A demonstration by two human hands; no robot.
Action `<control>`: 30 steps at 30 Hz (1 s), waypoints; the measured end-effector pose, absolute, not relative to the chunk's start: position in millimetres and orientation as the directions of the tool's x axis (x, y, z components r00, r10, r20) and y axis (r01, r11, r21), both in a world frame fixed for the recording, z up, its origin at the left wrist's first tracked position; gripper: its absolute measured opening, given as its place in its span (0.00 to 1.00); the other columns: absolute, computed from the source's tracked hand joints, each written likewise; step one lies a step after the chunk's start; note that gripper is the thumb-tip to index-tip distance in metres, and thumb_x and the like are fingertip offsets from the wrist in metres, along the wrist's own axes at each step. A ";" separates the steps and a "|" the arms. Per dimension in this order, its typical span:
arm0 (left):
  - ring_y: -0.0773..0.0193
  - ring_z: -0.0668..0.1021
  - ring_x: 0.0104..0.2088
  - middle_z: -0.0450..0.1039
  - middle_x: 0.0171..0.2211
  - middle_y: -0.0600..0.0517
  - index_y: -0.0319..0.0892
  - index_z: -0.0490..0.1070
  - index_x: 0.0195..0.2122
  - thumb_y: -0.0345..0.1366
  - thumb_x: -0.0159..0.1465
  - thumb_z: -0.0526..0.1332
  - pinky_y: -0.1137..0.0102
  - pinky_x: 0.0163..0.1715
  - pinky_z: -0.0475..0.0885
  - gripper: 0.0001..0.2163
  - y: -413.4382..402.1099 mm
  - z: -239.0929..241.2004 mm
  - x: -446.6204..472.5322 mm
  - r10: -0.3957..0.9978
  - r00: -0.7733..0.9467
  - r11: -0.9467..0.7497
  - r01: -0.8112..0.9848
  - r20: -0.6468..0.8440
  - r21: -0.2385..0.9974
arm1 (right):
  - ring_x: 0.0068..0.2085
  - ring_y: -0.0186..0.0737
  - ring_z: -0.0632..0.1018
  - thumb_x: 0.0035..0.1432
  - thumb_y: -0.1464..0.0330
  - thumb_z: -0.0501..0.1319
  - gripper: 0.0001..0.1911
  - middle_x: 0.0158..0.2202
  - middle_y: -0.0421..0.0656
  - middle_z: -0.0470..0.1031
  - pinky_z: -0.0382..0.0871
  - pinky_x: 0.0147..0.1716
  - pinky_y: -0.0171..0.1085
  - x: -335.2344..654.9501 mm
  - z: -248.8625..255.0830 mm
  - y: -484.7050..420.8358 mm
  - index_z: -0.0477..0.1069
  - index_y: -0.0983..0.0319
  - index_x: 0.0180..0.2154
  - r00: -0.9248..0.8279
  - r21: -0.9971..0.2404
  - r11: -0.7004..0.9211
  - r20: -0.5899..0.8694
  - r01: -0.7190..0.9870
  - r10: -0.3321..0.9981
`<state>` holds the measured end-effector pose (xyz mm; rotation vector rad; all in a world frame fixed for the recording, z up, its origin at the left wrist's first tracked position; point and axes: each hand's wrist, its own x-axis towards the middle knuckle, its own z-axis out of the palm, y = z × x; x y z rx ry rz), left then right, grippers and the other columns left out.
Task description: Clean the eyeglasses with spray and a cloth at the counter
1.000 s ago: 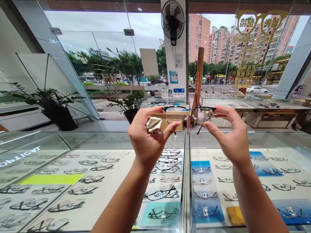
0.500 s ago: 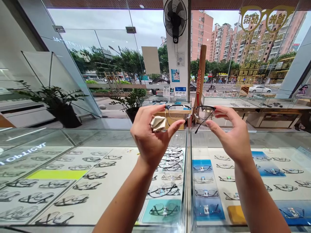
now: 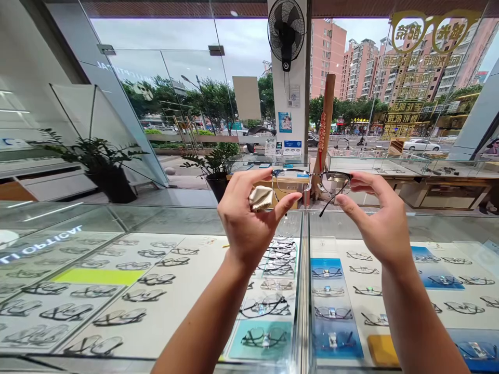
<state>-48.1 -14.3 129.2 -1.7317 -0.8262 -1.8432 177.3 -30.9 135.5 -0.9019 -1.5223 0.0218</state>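
Observation:
A pair of eyeglasses (image 3: 294,171) with a dark upper rim is held up level above the glass counter, one temple hanging down behind the right lens. My left hand (image 3: 249,213) grips its left end between thumb and fingers. Tucked in that same hand is a crumpled cream-coloured cloth (image 3: 261,198). At the other end, my right hand (image 3: 380,218) pinches the frame by its right edge. Both lenses are visible between the hands.
Below the hands lies a glass display case (image 3: 210,291) with rows of eyeglasses. A mustard-yellow block (image 3: 383,349) sits in it near the front. Beyond stand potted plants (image 3: 113,166), a wooden post (image 3: 326,124), a wall fan (image 3: 286,34) and another glass counter (image 3: 393,165).
The view has shifted slightly, so the hands, glasses and background all sit a little farther right. Both hands keep the same hold on the eyeglasses.

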 end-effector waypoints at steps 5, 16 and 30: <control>0.59 0.81 0.40 0.80 0.40 0.49 0.43 0.77 0.48 0.53 0.60 0.73 0.63 0.44 0.77 0.22 -14.5 129.4 -49.3 0.149 -0.104 -0.711 0.680 0.983 0.180 | 0.46 0.47 0.82 0.58 0.52 0.71 0.24 0.47 0.45 0.81 0.78 0.50 0.52 176.5 136.7 -32.4 0.76 0.57 0.52 0.120 -0.489 0.702 0.854 0.518 0.506; 0.59 0.82 0.38 0.82 0.40 0.48 0.45 0.78 0.49 0.54 0.61 0.72 0.65 0.40 0.78 0.22 -13.6 130.5 -52.4 0.288 -0.101 -0.723 0.630 0.952 0.285 | 0.45 0.47 0.80 0.60 0.56 0.71 0.20 0.45 0.44 0.79 0.78 0.50 0.52 172.8 138.6 -38.7 0.75 0.54 0.51 0.125 -0.403 0.723 0.905 0.561 0.407; 0.60 0.82 0.37 0.83 0.40 0.48 0.44 0.80 0.49 0.52 0.62 0.72 0.66 0.39 0.77 0.21 -12.7 130.7 -51.8 0.306 -0.096 -0.730 0.615 0.947 0.298 | 0.44 0.46 0.79 0.60 0.57 0.71 0.20 0.45 0.44 0.78 0.77 0.49 0.51 171.9 138.1 -40.4 0.74 0.55 0.52 0.121 -0.368 0.737 0.922 0.567 0.367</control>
